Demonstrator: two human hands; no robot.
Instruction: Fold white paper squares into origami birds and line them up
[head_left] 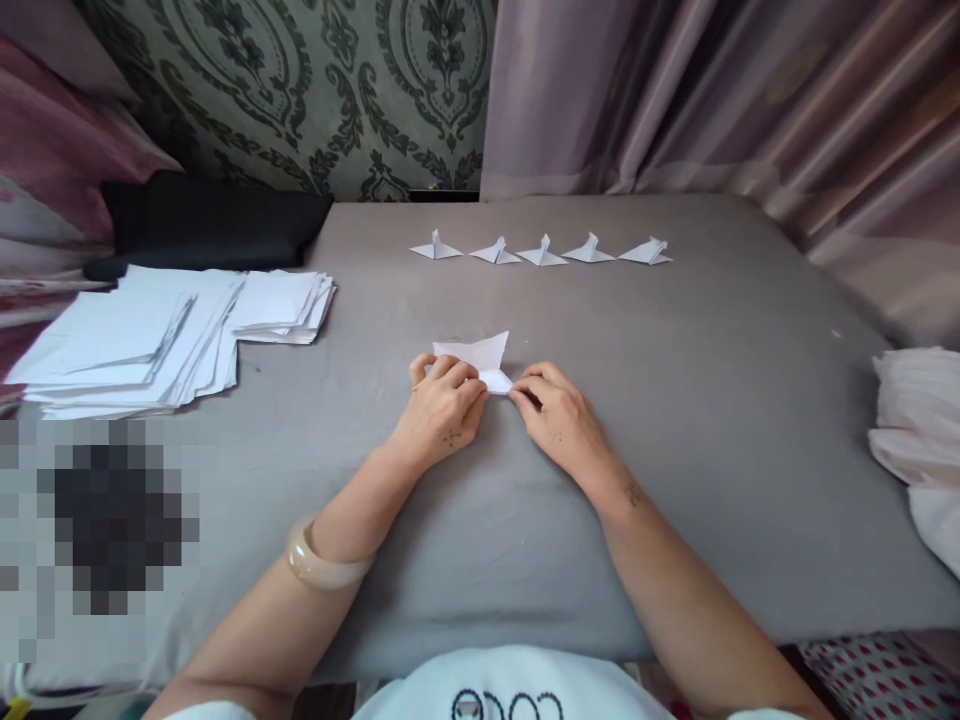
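A partly folded sheet of white paper [484,355] lies on the grey tabletop in front of me, two points of it sticking up at the far side. My left hand [448,400] covers its near left part, fingers bent and pressed down on it. The thumb and forefinger of my right hand [556,408] pinch the paper's near right corner. Beyond my hands stands a row of several folded white paper figures [544,250], each with wing-like sides and a raised middle.
Stacks of white paper [135,335] and smaller sheets [281,305] lie at the left. Behind them is a folded black cloth or bag [210,220]. White fabric [919,430] bunches at the right edge. A pixelated patch hides the lower left. Curtains [600,90] hang behind the table.
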